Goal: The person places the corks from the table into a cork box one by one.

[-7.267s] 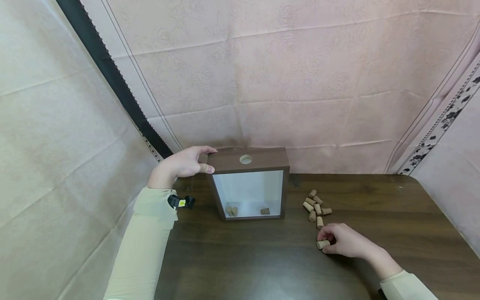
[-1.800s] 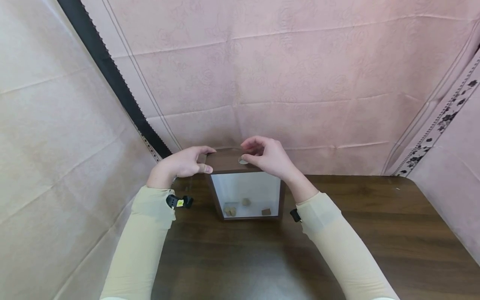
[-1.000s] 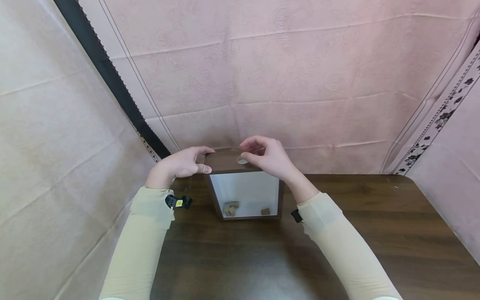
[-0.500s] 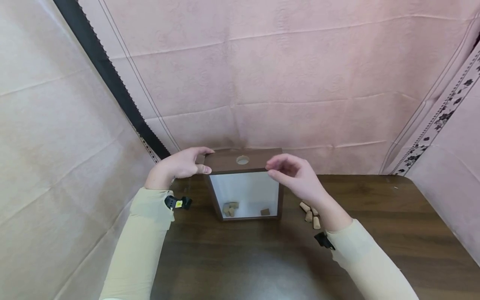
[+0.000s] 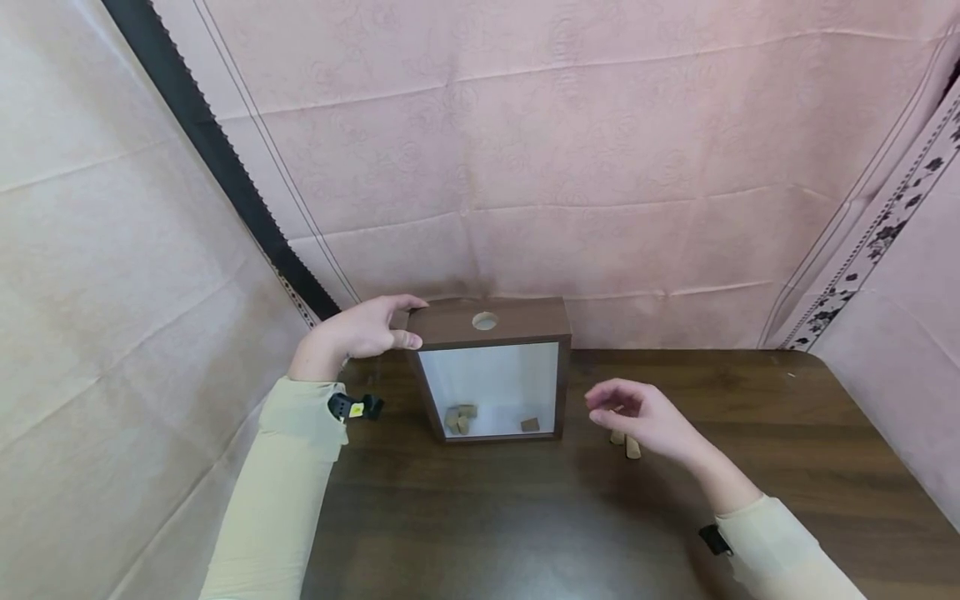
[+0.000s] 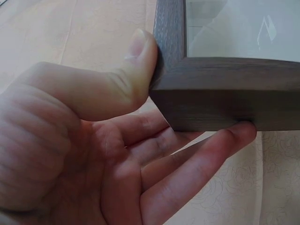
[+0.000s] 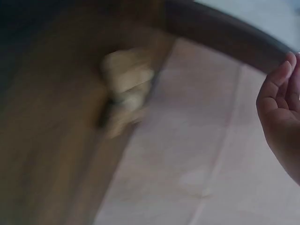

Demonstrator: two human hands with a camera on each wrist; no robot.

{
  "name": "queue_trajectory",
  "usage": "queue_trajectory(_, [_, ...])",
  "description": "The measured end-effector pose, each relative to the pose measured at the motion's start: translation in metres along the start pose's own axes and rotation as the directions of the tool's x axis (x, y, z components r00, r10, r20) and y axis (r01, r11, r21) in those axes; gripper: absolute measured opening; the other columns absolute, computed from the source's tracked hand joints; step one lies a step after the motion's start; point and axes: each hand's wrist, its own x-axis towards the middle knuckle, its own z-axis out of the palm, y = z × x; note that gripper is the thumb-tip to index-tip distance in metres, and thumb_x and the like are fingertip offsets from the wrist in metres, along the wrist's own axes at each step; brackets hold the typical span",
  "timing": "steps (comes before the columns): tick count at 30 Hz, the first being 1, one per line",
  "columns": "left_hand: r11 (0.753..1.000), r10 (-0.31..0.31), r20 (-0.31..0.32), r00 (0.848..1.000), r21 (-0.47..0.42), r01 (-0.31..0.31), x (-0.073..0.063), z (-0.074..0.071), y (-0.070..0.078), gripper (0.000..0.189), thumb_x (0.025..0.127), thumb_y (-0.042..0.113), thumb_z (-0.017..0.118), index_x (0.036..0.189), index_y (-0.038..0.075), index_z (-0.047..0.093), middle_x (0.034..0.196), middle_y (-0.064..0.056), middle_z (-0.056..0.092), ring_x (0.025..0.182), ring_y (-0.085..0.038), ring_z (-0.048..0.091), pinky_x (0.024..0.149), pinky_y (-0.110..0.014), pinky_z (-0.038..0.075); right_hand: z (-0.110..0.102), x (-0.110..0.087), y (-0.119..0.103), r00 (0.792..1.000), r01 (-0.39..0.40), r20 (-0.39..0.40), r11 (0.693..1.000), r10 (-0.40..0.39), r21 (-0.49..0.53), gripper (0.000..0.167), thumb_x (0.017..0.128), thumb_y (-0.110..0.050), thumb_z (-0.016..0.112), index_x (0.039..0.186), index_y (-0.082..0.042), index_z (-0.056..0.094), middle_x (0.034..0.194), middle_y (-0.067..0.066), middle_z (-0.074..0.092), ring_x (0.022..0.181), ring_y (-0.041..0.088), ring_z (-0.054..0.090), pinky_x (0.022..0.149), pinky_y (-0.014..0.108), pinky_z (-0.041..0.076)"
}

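Observation:
A brown wooden box (image 5: 528, 321) with a clear front and a round hole (image 5: 484, 321) in its top stands against the back cloth. My left hand (image 5: 356, 329) grips its upper left edge; in the left wrist view the thumb lies on the front frame (image 6: 225, 75) and fingers reach to the back. Behind the front panel lie several corks (image 5: 459, 419) at the left and one cork (image 5: 530, 425) at the right. My right hand (image 5: 648, 419), loosely curled and holding nothing, hovers over loose corks (image 5: 633, 448), hiding most of them. The right wrist view shows the cork pile (image 7: 129, 77) blurred.
Pale patterned cloth (image 5: 600, 167) hangs behind the table and at both sides. The brown wooden tabletop (image 5: 465, 517) extends toward the front and right. Black straps (image 5: 356, 407) circle the wrists.
Another cork has come to rest among those at the box's lower left. My right hand has moved from the hole rightward and down to the loose corks. The left hand stays in place.

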Motion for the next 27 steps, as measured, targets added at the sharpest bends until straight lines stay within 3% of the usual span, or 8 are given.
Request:
queue_trajectory(5, [1.0, 0.012, 0.005, 1.0, 0.017, -0.012, 0.001, 0.0, 0.0, 0.065, 0.104, 0.022, 0.073, 0.162, 0.012, 0.046, 0.167, -0.019, 0.04, 0.153, -0.044, 0.035, 0.121, -0.067, 0.03, -0.014, -0.018, 0.041, 0.999, -0.04, 0.028, 0.993, 0.044, -0.115, 0.026, 0.098, -0.021, 0.081, 0.122, -0.012, 0.075, 0.114, 0.005, 0.076, 0.099, 0.016, 0.07, 0.083, 0.032, 0.06])
queue_trajectory(11, [0.999, 0.02, 0.002, 1.0, 0.035, -0.02, 0.003, 0.0, 0.0, 0.065, 0.103, 0.022, 0.074, 0.161, 0.012, 0.046, 0.166, -0.019, 0.042, 0.152, -0.043, 0.037, 0.121, -0.066, 0.03, -0.025, -0.036, 0.07, 0.992, -0.107, 0.036, 0.969, 0.118, -0.224, 0.031, 0.097, -0.016, 0.081, 0.126, -0.006, 0.075, 0.119, 0.008, 0.076, 0.103, 0.019, 0.072, 0.084, 0.03, 0.059])
queue_trajectory(19, [1.0, -0.011, 0.0, 1.0, 0.0, 0.011, 0.001, 0.0, 0.001, 0.066, 0.103, 0.021, 0.073, 0.162, 0.014, 0.044, 0.168, -0.02, 0.038, 0.153, -0.046, 0.035, 0.12, -0.07, 0.03, -0.024, -0.041, 0.085, 0.997, -0.068, 0.017, 0.935, 0.079, -0.348, 0.031, 0.095, -0.018, 0.084, 0.124, -0.01, 0.078, 0.121, 0.004, 0.076, 0.103, 0.022, 0.072, 0.088, 0.037, 0.059])
queue_trajectory(27, [1.0, -0.022, -0.003, 1.0, 0.001, 0.022, 0.0, 0.001, -0.001, 0.067, 0.103, 0.02, 0.073, 0.163, 0.014, 0.044, 0.168, -0.019, 0.038, 0.153, -0.045, 0.034, 0.12, -0.07, 0.029, -0.022, -0.04, 0.085, 0.996, -0.062, 0.036, 0.923, 0.082, -0.38, 0.031, 0.094, -0.016, 0.085, 0.123, -0.012, 0.078, 0.126, 0.008, 0.074, 0.104, 0.024, 0.072, 0.088, 0.043, 0.059])
